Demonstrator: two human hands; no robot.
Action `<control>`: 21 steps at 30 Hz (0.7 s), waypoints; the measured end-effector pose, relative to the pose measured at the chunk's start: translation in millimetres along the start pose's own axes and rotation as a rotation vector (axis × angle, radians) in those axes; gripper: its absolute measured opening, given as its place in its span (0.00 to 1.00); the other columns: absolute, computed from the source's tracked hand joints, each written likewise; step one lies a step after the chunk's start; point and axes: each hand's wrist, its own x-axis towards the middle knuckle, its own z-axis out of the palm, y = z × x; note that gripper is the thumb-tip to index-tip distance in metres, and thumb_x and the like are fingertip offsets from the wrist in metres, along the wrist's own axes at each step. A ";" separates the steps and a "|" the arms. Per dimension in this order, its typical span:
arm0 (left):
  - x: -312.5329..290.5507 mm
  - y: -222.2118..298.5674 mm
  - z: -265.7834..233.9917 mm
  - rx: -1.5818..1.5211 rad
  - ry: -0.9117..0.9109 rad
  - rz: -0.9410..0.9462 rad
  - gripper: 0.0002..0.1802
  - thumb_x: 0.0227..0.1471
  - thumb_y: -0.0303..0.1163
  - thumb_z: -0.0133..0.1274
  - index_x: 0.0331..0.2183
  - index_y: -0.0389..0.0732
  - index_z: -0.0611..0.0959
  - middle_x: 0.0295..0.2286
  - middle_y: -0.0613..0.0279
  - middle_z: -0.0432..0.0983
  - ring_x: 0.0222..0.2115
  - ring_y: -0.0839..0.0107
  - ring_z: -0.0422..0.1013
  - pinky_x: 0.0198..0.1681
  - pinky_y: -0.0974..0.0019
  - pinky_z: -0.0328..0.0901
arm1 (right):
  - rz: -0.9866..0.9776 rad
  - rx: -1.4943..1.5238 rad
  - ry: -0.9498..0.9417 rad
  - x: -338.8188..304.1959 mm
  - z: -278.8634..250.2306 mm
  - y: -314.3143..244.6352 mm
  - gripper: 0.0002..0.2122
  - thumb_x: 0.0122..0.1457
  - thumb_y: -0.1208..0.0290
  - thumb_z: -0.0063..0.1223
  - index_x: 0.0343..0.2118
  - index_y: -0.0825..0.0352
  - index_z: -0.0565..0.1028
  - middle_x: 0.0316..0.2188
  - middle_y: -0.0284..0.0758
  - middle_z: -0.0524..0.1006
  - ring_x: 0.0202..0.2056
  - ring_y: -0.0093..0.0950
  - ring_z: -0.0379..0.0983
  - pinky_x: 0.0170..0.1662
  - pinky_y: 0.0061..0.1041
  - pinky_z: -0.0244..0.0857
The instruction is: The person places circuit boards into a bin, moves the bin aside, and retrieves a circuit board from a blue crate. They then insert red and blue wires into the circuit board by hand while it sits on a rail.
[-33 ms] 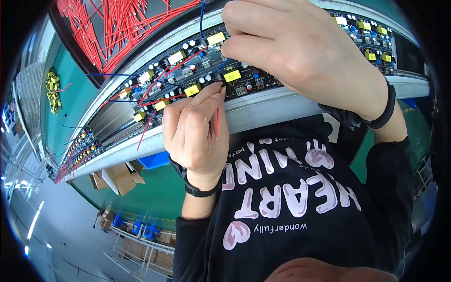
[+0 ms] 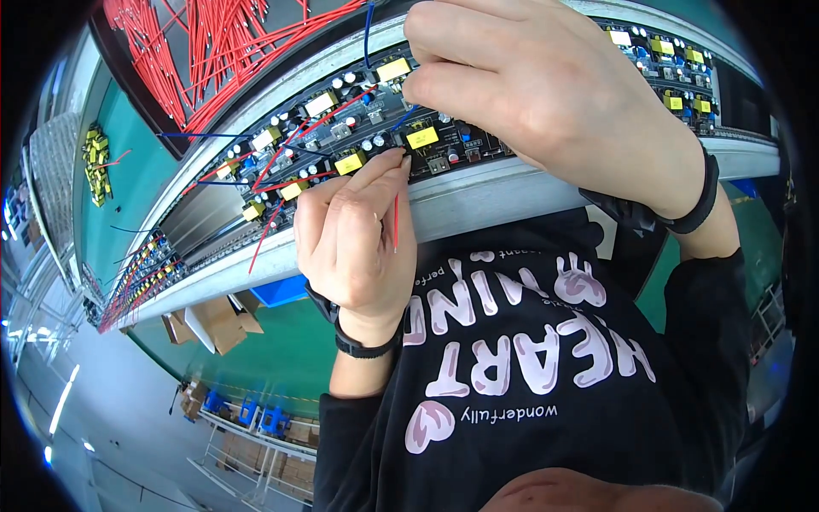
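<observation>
My left hand [image 2: 354, 230] is closed in a pinch at the near row of circuit boards [image 2: 478, 147]. Its fingertips touch the board beside a yellow transformer [image 2: 421, 137]. A red wire [image 2: 396, 224] hangs down from those fingertips. Above the same boards, my right hand [image 2: 546, 94] has its fingers curled together, their tips hidden behind the hand. A short blue wire [image 2: 404, 119] rises from the board and disappears under these fingers, so what they grip cannot be made out. Another blue wire [image 2: 368, 38] stands up just left of my right hand.
A dark tray [image 2: 158, 128] of loose red wires [image 2: 226, 47] lies beyond the metal rail [image 2: 478, 205]. More boards with wires [image 2: 149, 264] run along the line at far left. Yellow transformers [image 2: 96, 166] lie heaped on the green surface. Cardboard boxes [image 2: 217, 324] stand below.
</observation>
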 end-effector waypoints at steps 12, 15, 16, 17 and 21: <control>1.8 0.0 -0.1 0.012 0.004 0.030 0.14 0.35 0.14 0.67 0.29 0.36 0.84 0.30 0.61 0.85 0.25 0.65 0.74 0.31 0.68 0.69 | 0.115 0.306 0.136 2.0 -1.3 -2.9 0.06 0.49 0.72 0.55 0.24 0.70 0.73 0.29 0.34 0.67 0.34 0.28 0.64 0.34 0.24 0.60; 1.8 0.3 1.1 0.010 0.007 0.024 0.14 0.34 0.14 0.67 0.29 0.36 0.84 0.30 0.61 0.85 0.25 0.65 0.74 0.31 0.68 0.69 | 0.166 0.467 0.186 3.0 -1.1 -8.0 0.06 0.48 0.72 0.55 0.24 0.70 0.74 0.28 0.34 0.67 0.34 0.28 0.64 0.34 0.24 0.60; 2.4 0.8 1.1 0.011 0.008 0.022 0.14 0.34 0.14 0.67 0.29 0.36 0.84 0.30 0.60 0.85 0.25 0.65 0.74 0.31 0.68 0.69 | 0.184 0.517 0.203 3.2 -1.3 -8.5 0.06 0.48 0.72 0.55 0.24 0.70 0.74 0.28 0.34 0.67 0.34 0.28 0.64 0.34 0.24 0.60; 2.8 1.3 0.8 0.011 0.007 0.022 0.14 0.34 0.14 0.67 0.29 0.36 0.84 0.30 0.60 0.85 0.25 0.65 0.74 0.31 0.68 0.69 | 0.200 0.567 0.221 3.2 -0.5 -9.6 0.06 0.48 0.72 0.55 0.24 0.71 0.74 0.28 0.34 0.67 0.34 0.28 0.64 0.34 0.24 0.60; 2.3 0.8 0.3 0.013 0.003 0.031 0.14 0.34 0.13 0.67 0.29 0.36 0.84 0.30 0.61 0.85 0.25 0.65 0.74 0.30 0.68 0.69 | 0.252 0.700 0.256 2.4 2.5 -13.8 0.06 0.47 0.72 0.55 0.23 0.71 0.74 0.28 0.34 0.67 0.33 0.28 0.64 0.33 0.24 0.60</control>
